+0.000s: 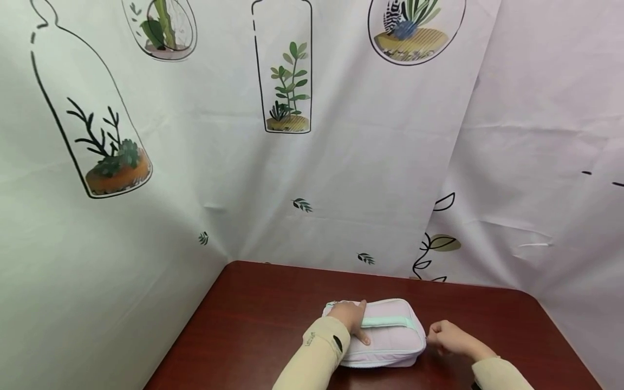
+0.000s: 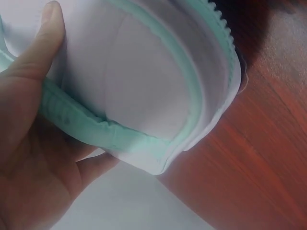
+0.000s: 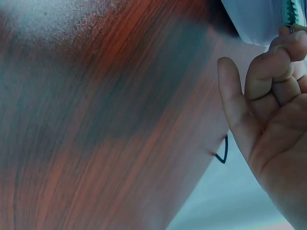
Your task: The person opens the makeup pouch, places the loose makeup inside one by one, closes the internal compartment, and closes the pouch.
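Observation:
A pale pink zippered pouch (image 1: 392, 341) with mint-green trim lies on the table, its mint carry strap (image 1: 388, 322) facing up. Over its left end, my left hand (image 1: 347, 317) grips the pouch, thumb and fingers spread apart across it. The left wrist view shows this hand (image 2: 29, 143) beside the strap (image 2: 81, 124). At the pouch's right end, my right hand (image 1: 453, 340) has its fingers curled. In the right wrist view, the thumb and index finger of that hand (image 3: 280, 108) pinch the small zipper pull at the mint zipper (image 3: 291, 10); the fingertips mostly hide the pull.
The dark red-brown wooden table (image 1: 263, 309) has rounded back corners. White fabric (image 1: 361, 162) printed with plants in glass jars hangs behind it and along both sides.

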The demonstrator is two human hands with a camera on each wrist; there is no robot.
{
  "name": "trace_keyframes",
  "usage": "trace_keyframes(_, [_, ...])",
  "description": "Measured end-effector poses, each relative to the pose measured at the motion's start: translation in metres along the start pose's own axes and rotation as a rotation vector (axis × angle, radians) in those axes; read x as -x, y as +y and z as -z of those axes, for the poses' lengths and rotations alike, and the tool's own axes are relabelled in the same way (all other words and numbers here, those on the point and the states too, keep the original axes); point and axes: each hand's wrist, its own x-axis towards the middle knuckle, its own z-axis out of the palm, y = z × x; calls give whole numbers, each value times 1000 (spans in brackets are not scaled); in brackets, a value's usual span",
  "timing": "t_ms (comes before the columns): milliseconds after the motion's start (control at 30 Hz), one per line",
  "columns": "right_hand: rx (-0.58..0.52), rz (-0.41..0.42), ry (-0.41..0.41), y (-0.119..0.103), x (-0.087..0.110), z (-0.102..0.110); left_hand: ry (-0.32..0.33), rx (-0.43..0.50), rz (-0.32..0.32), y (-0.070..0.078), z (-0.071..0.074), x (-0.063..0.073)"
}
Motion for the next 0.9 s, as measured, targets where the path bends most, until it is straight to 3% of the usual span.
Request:
trace_keyframes(133, [-40, 0, 2, 1, -3, -2, -7, -26, 24, -1, -1, -2])
trace_keyframes(300, [-40, 60, 21, 0, -6, -6, 14, -106, 65, 1, -8, -7])
trace_keyframes(600, [-29, 133, 16, -5, -14, -15, -13, -217, 189, 6, -11, -9])
trace_keyframes(900, [-33, 175, 32, -8, -22, -20, -33, -190, 276, 11, -6, -4])
